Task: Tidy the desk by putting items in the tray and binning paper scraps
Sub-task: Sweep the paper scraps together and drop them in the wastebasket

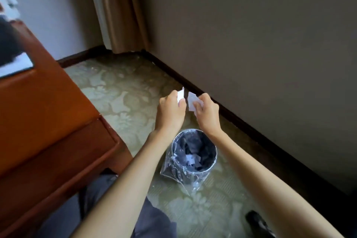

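L hand (170,111) & R hand (206,113) each pinch paper scrap above bin (211,157).

Your fingers (181,103) are hiding part of both paper pieces (191,98) — the scraps (191,159) in the bin (212,152) are showing too small to count, and the frame edge is cutting off your shoe (257,223).

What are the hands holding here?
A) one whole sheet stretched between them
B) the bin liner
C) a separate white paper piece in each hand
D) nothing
C: the left hand pinches the left paper piece, the right hand the right paper piece, with a gap between them.
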The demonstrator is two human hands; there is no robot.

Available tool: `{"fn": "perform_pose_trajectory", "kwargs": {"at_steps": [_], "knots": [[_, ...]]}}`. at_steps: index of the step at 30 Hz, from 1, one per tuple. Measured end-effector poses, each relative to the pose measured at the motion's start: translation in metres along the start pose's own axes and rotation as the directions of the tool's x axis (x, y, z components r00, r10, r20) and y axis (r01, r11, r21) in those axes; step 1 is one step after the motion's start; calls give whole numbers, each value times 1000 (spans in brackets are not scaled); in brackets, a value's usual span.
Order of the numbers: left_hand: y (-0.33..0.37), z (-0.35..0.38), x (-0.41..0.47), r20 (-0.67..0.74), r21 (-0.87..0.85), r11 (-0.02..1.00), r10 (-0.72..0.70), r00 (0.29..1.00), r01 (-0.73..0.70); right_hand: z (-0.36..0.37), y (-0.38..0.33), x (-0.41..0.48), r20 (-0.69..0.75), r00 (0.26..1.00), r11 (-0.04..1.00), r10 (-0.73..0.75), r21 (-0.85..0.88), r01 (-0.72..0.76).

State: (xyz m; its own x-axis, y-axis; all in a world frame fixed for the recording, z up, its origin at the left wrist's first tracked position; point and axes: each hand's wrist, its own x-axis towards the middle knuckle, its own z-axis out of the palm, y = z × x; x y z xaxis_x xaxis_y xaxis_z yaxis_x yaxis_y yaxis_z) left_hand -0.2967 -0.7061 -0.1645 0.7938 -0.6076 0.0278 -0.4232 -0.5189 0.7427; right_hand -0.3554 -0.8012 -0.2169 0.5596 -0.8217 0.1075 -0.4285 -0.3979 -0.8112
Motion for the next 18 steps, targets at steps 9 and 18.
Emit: {"fn": "perform_pose_trajectory", "kwargs": {"at_steps": [9,18], "knots": [[-64,121,50,362,313,948,-174,916,56,43,137,29,202,861,868,468,-287,-405],[-131,212,88,493,371,899,-402,771,231,89,224,55,413,699,771,583,-553,-316]]}}
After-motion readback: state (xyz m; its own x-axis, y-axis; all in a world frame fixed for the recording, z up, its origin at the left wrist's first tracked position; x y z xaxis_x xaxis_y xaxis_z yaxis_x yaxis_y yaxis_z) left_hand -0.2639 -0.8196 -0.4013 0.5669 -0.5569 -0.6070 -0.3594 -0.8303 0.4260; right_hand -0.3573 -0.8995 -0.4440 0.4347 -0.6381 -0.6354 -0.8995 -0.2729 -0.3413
